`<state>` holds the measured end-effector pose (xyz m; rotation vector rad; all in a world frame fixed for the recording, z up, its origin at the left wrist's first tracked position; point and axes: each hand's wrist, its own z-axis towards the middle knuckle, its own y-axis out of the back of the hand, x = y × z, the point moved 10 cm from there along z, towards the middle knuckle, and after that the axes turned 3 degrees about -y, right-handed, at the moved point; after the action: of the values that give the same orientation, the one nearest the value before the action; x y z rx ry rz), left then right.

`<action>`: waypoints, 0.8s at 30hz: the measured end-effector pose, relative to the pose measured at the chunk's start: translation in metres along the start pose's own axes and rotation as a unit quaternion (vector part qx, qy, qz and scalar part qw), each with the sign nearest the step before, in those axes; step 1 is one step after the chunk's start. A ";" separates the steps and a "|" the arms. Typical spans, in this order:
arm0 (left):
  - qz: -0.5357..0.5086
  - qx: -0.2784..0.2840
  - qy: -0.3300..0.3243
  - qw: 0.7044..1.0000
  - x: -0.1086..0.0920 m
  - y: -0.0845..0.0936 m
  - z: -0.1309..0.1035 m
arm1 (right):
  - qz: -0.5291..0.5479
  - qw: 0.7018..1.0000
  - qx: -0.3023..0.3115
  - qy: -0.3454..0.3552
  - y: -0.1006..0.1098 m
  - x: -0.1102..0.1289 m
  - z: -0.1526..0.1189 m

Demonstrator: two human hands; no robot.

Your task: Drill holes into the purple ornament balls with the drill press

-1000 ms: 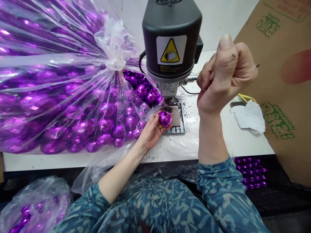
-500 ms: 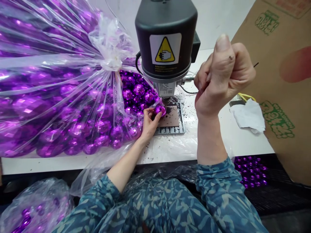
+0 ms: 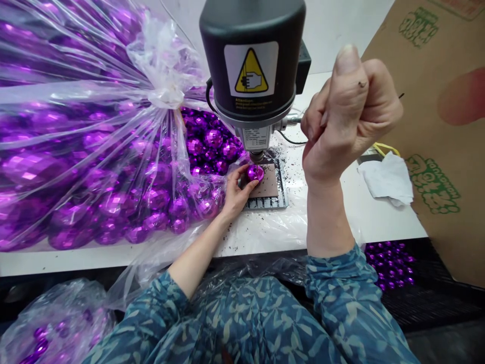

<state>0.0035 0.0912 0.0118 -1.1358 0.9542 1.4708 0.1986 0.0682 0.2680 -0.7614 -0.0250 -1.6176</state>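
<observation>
A single camera on the person's head looks forward and down. The right hand (image 3: pixel 350 116) is close to the lens, right of centre; the left hand (image 3: pixel 235 194) lies farther away, near mid-view.

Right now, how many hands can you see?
2: the left hand holds a purple ball under the black machine; the right hand, up beside the machine, is closed, apparently around a mostly hidden lever. No other hand shows.

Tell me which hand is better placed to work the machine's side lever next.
The right hand, most likely: it is closed at the side lever, while the left hand holds the purple ball beneath the chuck.
</observation>
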 end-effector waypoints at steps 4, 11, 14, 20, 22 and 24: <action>0.065 0.008 -0.045 0.997 -0.013 -0.002 -0.001 | 0.016 1.000 0.014 -0.006 -0.001 -0.003 0.000; -0.011 0.059 -0.054 0.997 -0.014 -0.020 -0.003 | 0.005 1.000 0.019 -0.011 0.003 -0.006 -0.003; -0.019 0.057 -0.045 0.997 -0.012 -0.020 -0.002 | -0.009 1.000 0.005 -0.013 0.009 -0.005 -0.008; -0.020 0.053 -0.042 0.997 -0.015 -0.019 -0.001 | -0.024 0.999 -0.017 -0.012 0.021 -0.007 -0.019; -0.023 0.050 -0.038 0.998 -0.016 -0.019 -0.001 | -0.017 0.999 -0.021 -0.020 0.025 -0.010 -0.022; -0.025 0.046 -0.032 0.998 -0.015 -0.019 -0.001 | -0.006 0.999 -0.027 -0.024 0.029 -0.013 -0.024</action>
<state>0.0230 0.0901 0.0257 -1.0316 0.9332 1.4008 0.2132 0.0629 0.2316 -0.8434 -0.0211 -1.6160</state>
